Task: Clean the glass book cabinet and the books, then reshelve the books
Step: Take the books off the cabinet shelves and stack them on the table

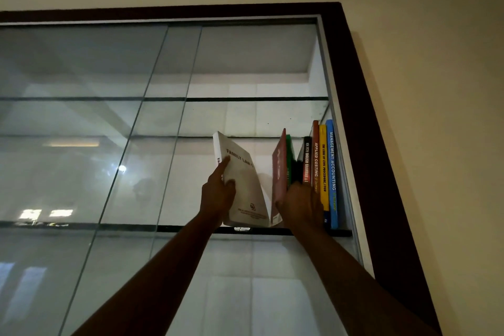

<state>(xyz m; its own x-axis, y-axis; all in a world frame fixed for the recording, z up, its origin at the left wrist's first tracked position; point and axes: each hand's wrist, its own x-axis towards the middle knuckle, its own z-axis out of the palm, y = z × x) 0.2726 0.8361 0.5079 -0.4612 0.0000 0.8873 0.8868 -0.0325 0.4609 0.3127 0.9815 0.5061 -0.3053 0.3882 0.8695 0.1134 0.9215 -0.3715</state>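
I look up at a glass book cabinet [351, 68] with a dark wooden frame. My left hand [218, 194] grips a white book titled Family Law [245, 188], tilted left, its lower edge at the glass shelf [338, 232]. My right hand [300, 207] presses against a row of upright books at the shelf's right end. A red book [279, 172] leans left at the row's start, a green one behind it. Further right stand an orange Applied Costing, a yellow book [323, 169] and a blue Management Accounting [332, 172].
A sliding glass pane [81, 117] covers the cabinet's left part and shows reflections. Higher glass shelves [256, 99] hold nothing in view. A cream wall [436, 63] runs to the right of the frame.
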